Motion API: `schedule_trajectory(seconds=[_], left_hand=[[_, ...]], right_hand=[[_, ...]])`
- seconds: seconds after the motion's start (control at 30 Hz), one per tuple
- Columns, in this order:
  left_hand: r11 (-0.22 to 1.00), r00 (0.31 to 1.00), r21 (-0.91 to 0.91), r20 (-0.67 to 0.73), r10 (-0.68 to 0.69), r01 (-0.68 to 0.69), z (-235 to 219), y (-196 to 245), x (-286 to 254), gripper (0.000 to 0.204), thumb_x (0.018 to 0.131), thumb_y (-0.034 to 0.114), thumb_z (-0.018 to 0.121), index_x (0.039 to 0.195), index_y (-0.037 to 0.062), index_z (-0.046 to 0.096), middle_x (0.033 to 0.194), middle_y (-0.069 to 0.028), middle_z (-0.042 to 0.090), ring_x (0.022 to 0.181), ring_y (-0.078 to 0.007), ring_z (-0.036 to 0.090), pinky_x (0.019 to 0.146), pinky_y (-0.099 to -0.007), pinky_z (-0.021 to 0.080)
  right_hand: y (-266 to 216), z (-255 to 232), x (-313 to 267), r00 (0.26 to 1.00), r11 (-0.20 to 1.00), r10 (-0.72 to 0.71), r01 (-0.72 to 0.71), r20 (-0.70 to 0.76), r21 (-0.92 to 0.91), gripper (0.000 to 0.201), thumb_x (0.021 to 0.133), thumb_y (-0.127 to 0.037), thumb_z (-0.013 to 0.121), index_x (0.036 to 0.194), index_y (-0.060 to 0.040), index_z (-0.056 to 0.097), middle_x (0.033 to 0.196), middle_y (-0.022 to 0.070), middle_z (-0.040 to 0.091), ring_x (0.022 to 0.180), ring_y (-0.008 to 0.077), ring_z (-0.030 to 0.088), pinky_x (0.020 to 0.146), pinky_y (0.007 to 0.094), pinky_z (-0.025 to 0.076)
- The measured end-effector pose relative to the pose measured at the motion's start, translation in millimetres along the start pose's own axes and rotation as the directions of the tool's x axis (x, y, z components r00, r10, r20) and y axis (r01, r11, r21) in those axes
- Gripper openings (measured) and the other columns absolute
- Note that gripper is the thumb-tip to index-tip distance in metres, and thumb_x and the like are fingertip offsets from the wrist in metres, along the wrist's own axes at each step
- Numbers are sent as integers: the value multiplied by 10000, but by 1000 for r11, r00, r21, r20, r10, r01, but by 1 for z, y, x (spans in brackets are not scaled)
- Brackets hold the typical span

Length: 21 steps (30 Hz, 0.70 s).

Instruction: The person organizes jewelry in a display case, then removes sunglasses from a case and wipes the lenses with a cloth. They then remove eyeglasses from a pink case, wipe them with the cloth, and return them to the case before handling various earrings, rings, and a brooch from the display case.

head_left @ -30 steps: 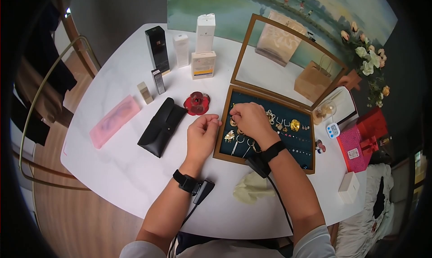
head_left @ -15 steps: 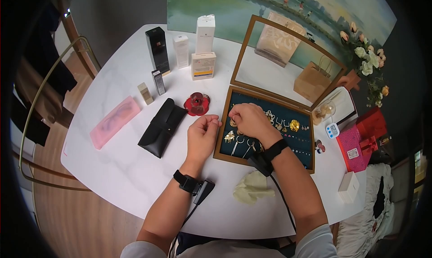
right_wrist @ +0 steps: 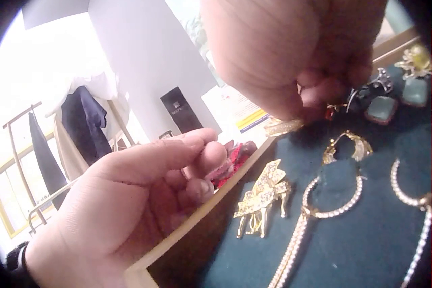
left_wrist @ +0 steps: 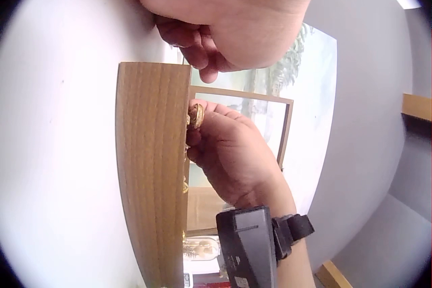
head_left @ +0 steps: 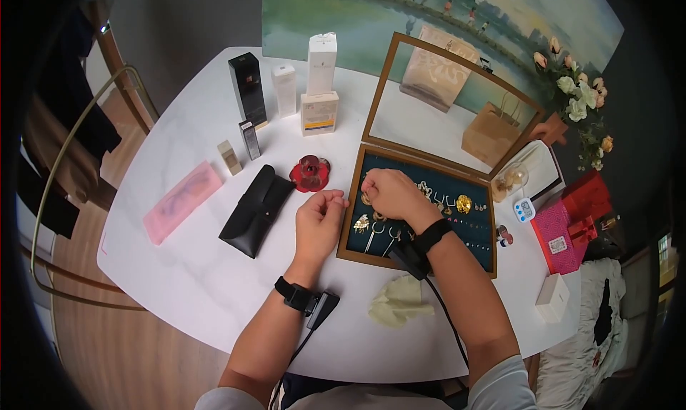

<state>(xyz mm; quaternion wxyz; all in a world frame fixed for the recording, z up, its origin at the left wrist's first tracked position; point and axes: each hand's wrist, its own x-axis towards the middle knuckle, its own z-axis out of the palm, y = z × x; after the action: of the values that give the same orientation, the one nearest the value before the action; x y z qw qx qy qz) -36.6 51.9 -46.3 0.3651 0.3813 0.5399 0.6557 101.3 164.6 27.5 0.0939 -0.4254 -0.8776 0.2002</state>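
My right hand (head_left: 394, 194) is over the left part of a wooden jewelry box (head_left: 418, 261) lined with dark teal cloth. Its thumb and fingers pinch a gold earring (left_wrist: 196, 116), partly hidden by the fingers in the head view. Beside the box's left edge rests my left hand (head_left: 319, 223), loosely curled with nothing in it. In the right wrist view, a gold piano-shaped brooch (right_wrist: 262, 197), a small gold hoop earring (right_wrist: 347, 147) and a sparkling hoop with a long tail (right_wrist: 334, 212) lie on the cloth. The box's glass lid (head_left: 389, 70) stands raised.
Left of the box lie a red flower ornament (head_left: 310, 174), a black case (head_left: 256, 213) and a pink pouch (head_left: 183, 201). Several cosmetic boxes (head_left: 318, 112) stand behind. A pale cloth (head_left: 400, 303) lies in front, and a small timer (head_left: 524, 210) sits to the right.
The head view has tilted slightly, so the scene sits a little lower at the back. Both hands keep nearly the same places, the right one still at the box's left part.
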Motion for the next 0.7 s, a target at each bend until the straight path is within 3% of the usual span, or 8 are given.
schedule_trajectory(seconds=[0.2, 0.27, 0.4, 0.47, 0.7], left_hand=[[1000, 1000, -15, 6, 6, -6, 0, 1, -1, 185, 983, 113, 591, 1091, -18, 662, 910, -34, 711, 766, -60, 573, 710, -219, 478], [1000, 1000, -13, 6, 2, -2, 0, 1, -1, 185, 982, 114, 592, 1090, -18, 662, 911, -35, 712, 768, -61, 575, 712, -219, 479], [999, 999, -26, -27, 29, -29, 1, -2, 0, 203, 960, 117, 605, 1068, -42, 673, 871, -45, 723, 757, -60, 601, 704, -225, 490], [1000, 1000, -17, -12, 17, -17, 1, -1, 0, 194, 970, 117, 601, 1076, -30, 670, 891, -41, 718, 761, -59, 588, 707, -221, 484], [1000, 999, -14, -25, 21, -22, 1, -3, 1, 190, 961, 111, 605, 1056, -38, 676, 867, -40, 721, 748, -53, 591, 688, -221, 481]], right_hand=[[-5, -2, 0, 999, 998, 13, -11, 32, -66, 132, 849, -159, 593, 855, -61, 681, 933, 176, 710, 933, 368, 676, 826, 472, 524], [-4, 1, -1, 998, 994, -51, 49, -26, -95, 103, 843, -117, 586, 863, -39, 651, 846, 167, 696, 865, 365, 676, 768, 444, 522], [-5, 0, -4, 996, 999, -39, 36, -74, -35, 109, 850, -130, 592, 885, -45, 651, 852, 165, 697, 872, 368, 676, 770, 451, 521], [-3, -1, -4, 1000, 999, -3, 2, -20, -54, 131, 857, -154, 607, 941, -83, 679, 939, 162, 716, 928, 356, 679, 808, 470, 522], [-5, 2, -8, 1000, 992, -17, 14, -24, -127, 128, 878, -155, 590, 892, -84, 696, 890, 154, 718, 905, 350, 683, 800, 476, 514]])
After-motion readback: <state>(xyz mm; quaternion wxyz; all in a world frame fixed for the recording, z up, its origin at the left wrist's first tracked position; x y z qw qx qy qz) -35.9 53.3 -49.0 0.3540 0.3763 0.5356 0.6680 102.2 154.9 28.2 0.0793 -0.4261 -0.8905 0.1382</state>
